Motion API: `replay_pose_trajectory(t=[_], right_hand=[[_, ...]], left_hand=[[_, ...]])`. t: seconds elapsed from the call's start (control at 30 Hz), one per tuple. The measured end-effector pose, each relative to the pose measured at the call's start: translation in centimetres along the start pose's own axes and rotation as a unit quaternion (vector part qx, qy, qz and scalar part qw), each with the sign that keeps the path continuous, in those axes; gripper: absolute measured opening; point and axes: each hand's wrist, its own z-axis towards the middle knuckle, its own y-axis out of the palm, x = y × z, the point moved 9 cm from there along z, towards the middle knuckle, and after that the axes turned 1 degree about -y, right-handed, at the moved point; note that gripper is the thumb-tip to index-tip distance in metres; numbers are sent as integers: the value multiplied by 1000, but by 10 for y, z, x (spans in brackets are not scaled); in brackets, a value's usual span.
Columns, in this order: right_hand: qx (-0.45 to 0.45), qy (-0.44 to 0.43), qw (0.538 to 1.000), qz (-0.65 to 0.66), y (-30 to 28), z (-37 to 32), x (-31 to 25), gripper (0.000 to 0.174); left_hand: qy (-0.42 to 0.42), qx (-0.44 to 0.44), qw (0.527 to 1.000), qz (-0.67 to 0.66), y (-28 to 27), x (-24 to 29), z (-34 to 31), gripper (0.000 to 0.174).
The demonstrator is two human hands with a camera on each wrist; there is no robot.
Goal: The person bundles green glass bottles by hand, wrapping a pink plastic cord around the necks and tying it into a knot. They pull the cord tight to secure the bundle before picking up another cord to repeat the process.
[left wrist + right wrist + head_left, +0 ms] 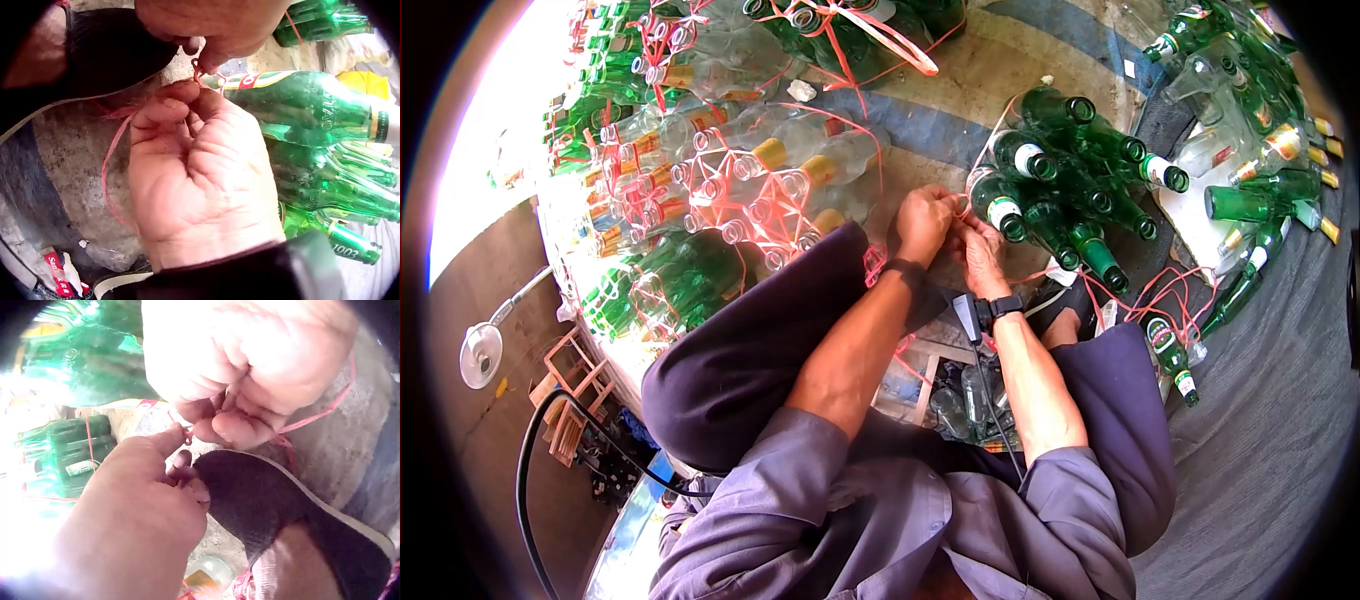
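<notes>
My left hand [927, 225] and right hand [983, 258] meet fingertip to fingertip at the lower left edge of a bundle of green bottles [1090, 205]. Both pinch thin pink twine, and a small twisted loop [197, 70] stands between the fingertips in the left wrist view. A loose pink strand [107, 181] hangs beside the hands there. The bottles lie side by side with their necks toward my right leg. In the right wrist view the same twine [189, 434] shows between the pinched fingers. Some fingertips hide one another.
Tied clear bottles [750, 165] and green bottles [690, 275] stand at left. Loose bottles [1265, 140] lie at right. Tangled pink twine [1175, 295] lies near my right knee. A dark shoe [250, 494] is close below the hands. A fan [481, 354] stands far left.
</notes>
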Motion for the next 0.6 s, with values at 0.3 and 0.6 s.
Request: replay_pose_trajectory(t=[0.3,0.6], right_hand=[[59,-19,995,-76,-15,-1,2,15],[-4,12,998,-54,-23,-8,31,25]], left_hand=[[-27,-31,990,-135,13,-17,9,17],[34,-5,987,-160,19,-24,37,17]])
